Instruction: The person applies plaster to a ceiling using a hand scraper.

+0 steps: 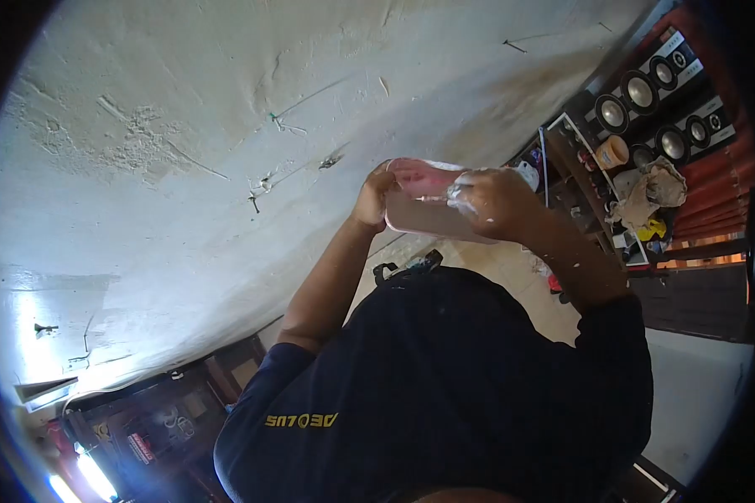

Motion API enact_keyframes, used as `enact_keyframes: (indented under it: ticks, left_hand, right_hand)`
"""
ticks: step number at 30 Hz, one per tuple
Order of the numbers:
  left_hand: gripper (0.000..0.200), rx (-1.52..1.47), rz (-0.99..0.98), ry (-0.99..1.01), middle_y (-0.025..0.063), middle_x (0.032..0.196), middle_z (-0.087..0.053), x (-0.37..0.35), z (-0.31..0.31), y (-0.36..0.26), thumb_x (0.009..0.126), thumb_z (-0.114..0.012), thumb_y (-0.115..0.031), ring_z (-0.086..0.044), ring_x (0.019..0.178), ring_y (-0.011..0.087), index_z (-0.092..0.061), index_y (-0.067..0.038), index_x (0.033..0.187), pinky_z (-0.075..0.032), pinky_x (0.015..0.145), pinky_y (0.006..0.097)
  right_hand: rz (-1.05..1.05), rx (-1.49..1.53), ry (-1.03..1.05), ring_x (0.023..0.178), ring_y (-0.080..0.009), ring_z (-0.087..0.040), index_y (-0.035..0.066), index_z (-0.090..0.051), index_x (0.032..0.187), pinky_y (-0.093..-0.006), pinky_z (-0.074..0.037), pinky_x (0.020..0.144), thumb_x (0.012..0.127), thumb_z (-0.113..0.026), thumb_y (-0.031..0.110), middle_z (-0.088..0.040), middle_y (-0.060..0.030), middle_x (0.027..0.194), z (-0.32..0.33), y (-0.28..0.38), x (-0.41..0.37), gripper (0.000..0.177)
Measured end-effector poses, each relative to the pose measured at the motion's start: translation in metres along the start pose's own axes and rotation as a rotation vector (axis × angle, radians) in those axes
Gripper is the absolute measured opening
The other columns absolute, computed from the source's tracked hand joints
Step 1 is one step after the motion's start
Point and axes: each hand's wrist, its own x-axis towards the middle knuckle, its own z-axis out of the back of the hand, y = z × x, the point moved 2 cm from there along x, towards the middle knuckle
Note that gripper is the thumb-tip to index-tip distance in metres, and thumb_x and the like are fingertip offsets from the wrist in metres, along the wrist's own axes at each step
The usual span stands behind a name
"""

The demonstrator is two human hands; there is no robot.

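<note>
A shallow pinkish container [436,220] with rounded corners is held up in front of my chest, close to the wall. My left hand [374,198] grips its left edge, fingers wrapped over the rim. At the container's right side is my right hand [497,203], its fingers closed and smeared with white material. Whatever those fingers hold is too small and hidden to name. White residue also shows along the container's far rim.
A rough, patchy wall [184,168] with nails and bits of string fills the left and top. Speakers [639,92], a peach-coloured tub [612,152] and crumpled paper [664,183] are at the right. A bright lamp [96,474] glows at the lower left.
</note>
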Motion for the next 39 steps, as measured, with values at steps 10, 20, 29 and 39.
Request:
enact_keyframes:
  ticks: [10, 20, 29, 39]
  left_hand:
    - [0.04, -0.024, 0.027, 0.108, 0.0203, 0.115, -0.055, -0.009, -0.029, -0.022, 0.086, -0.036, -0.018, -0.057, 0.103, 0.0291, -0.049, 0.005, 0.115, -0.047, 0.09, 0.0403]
    - [0.039, -0.082, -0.006, 0.104, 0.019, 0.11, -0.058, -0.001, -0.022, -0.01, 0.082, -0.04, -0.017, -0.058, 0.102, 0.0279, -0.052, 0.005, 0.113, -0.046, 0.09, 0.0396]
    - [0.041, 0.013, -0.052, 0.024, 0.0171, 0.108, -0.059, -0.006, -0.046, -0.027, 0.078, -0.04, -0.012, -0.058, 0.099, 0.0282, -0.054, 0.007, 0.111, -0.048, 0.088, 0.0394]
    - [0.035, 0.009, -0.04, -0.039, 0.0166, 0.099, -0.061, -0.011, -0.052, -0.028, 0.071, -0.044, -0.009, -0.06, 0.089, 0.0246, -0.057, 0.005, 0.101, -0.049, 0.079, 0.0342]
  right_hand:
    - [-0.006, 0.048, -0.059, 0.08, -0.0309, -0.061, 0.006, -0.063, 0.084, -0.0408, -0.05, 0.071, 0.071, -0.059, 0.015, -0.061, -0.012, 0.086, 0.015, 0.013, 0.012, 0.016]
    - [-0.127, 0.049, -0.101, 0.077, -0.0339, -0.06, 0.004, -0.061, 0.089, -0.0424, -0.049, 0.071, 0.071, -0.059, 0.012, -0.059, -0.0149, 0.083, 0.018, 0.016, 0.006, 0.02]
    - [-0.109, 0.04, -0.294, 0.081, -0.0347, -0.061, 0.002, -0.062, 0.088, -0.0405, -0.05, 0.074, 0.072, -0.059, 0.011, -0.063, -0.0155, 0.088, 0.031, -0.001, -0.002, 0.018]
    - [-0.139, 0.001, -0.178, 0.075, -0.0353, -0.06, 0.004, -0.064, 0.086, -0.0426, -0.049, 0.067, 0.07, -0.06, 0.014, -0.063, -0.0147, 0.079, 0.011, -0.024, -0.015, 0.019]
